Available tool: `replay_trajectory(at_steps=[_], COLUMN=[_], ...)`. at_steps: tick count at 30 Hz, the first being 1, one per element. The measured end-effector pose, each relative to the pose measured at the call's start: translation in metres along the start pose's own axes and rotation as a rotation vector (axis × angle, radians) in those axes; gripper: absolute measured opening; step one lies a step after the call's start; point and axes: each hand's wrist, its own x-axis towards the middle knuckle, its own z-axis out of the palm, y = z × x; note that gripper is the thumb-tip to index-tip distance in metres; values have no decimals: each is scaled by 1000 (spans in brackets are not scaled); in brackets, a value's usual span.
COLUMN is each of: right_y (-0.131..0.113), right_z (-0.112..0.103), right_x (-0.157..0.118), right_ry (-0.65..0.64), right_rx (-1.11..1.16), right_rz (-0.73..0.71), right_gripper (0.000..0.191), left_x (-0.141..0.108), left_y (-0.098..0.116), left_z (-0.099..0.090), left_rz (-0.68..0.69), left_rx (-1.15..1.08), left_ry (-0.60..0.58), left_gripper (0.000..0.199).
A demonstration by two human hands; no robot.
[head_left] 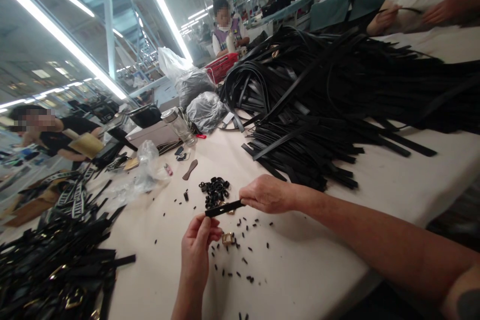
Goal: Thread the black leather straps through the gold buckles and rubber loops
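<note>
A short black strap (224,208) is stretched between my two hands above the table. My left hand (198,240) pinches its left end between thumb and fingers. The right end sits in the closed fingers of my right hand (267,194). Close to my left fingertips is a gold buckle (227,238); whether they touch it I cannot tell. Behind the strap lies a small heap of black strap loops (214,191). Small black bits (244,260) are scattered over the pale tabletop (300,265) around my hands.
A big pile of black straps (300,95) spreads across the back and right. Buckled straps (56,275) heap at the lower left. A glass bottle (179,127), plastic bags (205,110) and a brown flat piece (190,169) stand or lie beyond. Other people work around the table.
</note>
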Motion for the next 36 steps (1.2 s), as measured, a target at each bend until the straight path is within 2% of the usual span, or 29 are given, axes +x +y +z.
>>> replay_trajectory(at_steps=[5, 10, 19, 22, 25, 27, 31, 36], right_y=[0, 1, 0, -6, -16, -22, -26, -25], right_z=[0, 3, 1, 5, 19, 29, 43, 46], right_x=[-1, 0, -1, -2, 0, 2, 5, 7], right_ry=[-28, -20, 23, 115, 252, 313, 411, 475], right_rx=[106, 191, 88, 142, 228, 229, 152, 124], right_rz=[-32, -24, 20, 14, -77, -119, -176, -233], right_gripper=[22, 21, 23, 21, 30, 25, 21, 20], left_x=[-3, -4, -1, -3, -6, -8, -10, -10], left_y=[1, 2, -1, -1, -2, -2, -1, 2], left_z=[1, -1, 0, 4, 12, 17, 22, 22], left_rz=[-106, -157, -225, -242, -260, -263, -248, -255], left_rx=[-72, -64, 29, 36, 14, 11, 4, -39], left_ry=[-60, -48, -74, -63, -93, -107, -98, -99], left_gripper=[35, 36, 41, 43, 45, 46, 46, 45])
